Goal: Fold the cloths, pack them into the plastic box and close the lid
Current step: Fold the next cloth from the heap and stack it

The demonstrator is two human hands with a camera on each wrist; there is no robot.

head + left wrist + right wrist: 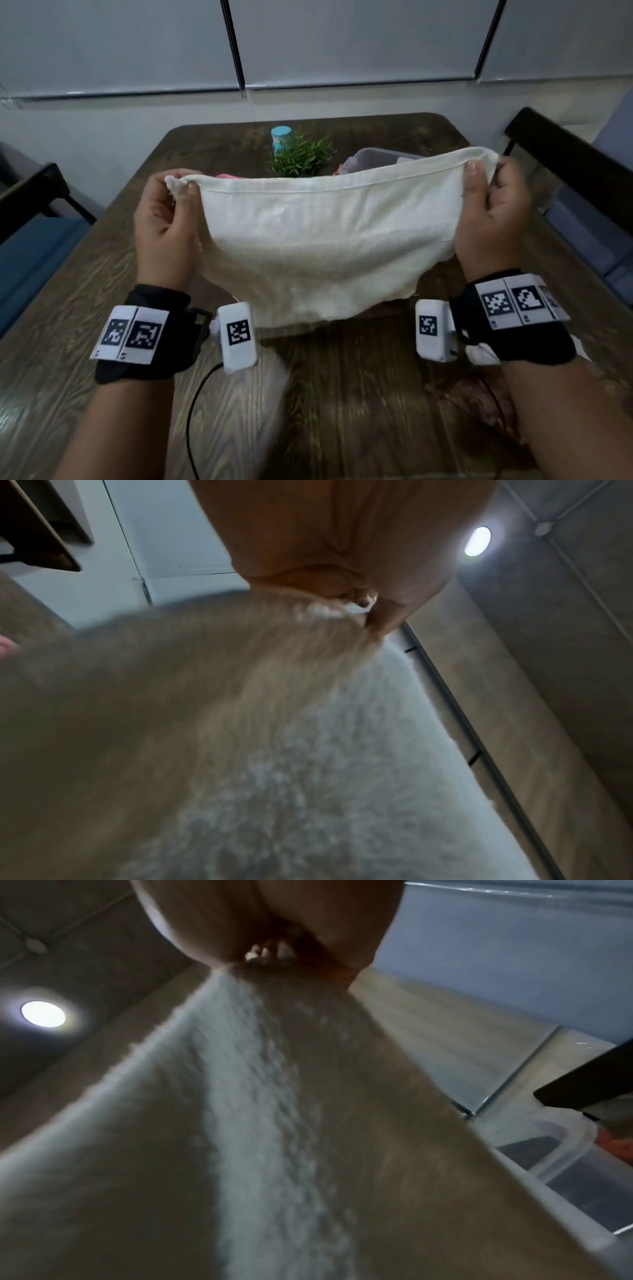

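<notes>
white cloth held up by two corners

the left hand (164, 219) and right hand (489, 212) each pinch a top corner of the white cloth (308, 246), hanging above the table (342, 394). only the head view shows the plant (301, 157); the right wrist view shows the plastic box (555, 1156) wall closer.

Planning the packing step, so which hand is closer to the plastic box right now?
Right. The right hand pinches the cloth just in front of the box; the left hand pinches the opposite corner, far to the box's left.
</notes>
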